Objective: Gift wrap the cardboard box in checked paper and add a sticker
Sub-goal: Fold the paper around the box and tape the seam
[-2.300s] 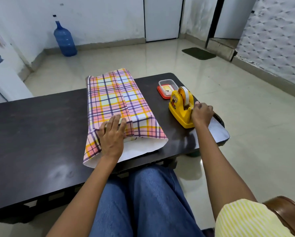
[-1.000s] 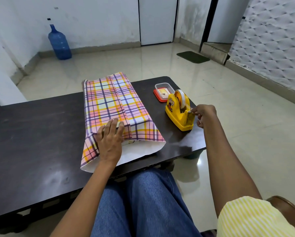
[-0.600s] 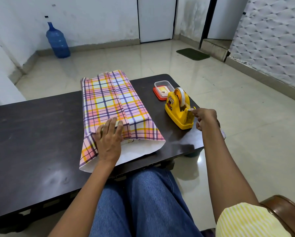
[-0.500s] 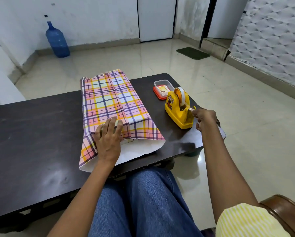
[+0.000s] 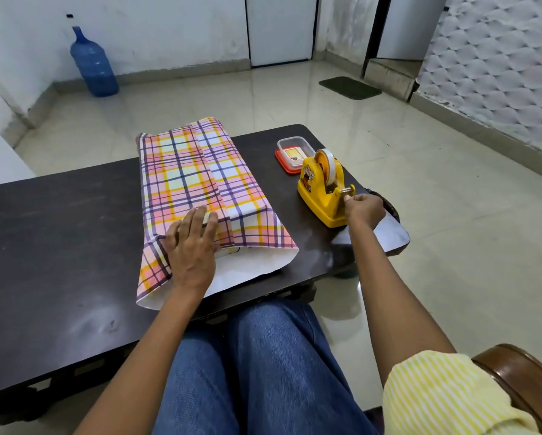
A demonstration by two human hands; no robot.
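Since the checked paper (image 5: 197,183) looks thin and springy, I judge it will creep open the moment pressure comes off. The place to hold it is right on the overlap seam that runs lengthwise down the top. It lies as a loose sleeve mid-table, running near to far, with the cardboard box hidden inside; the near end gapes and shows its white underside. Box and paper together look light and likely to skid on the dark table (image 5: 59,230), so I would press straight down.

My left hand (image 5: 191,246) lies flat with fingers straight, pinning the seam at the near end. To the right, my right hand (image 5: 365,210) has thumb and forefinger closed at the cutter of the yellow tape dispenser (image 5: 323,189). It appears to be pinching the tape end, though the strip is too thin to see. Just beyond the dispenser sits a small clear container (image 5: 291,152) with a red base.
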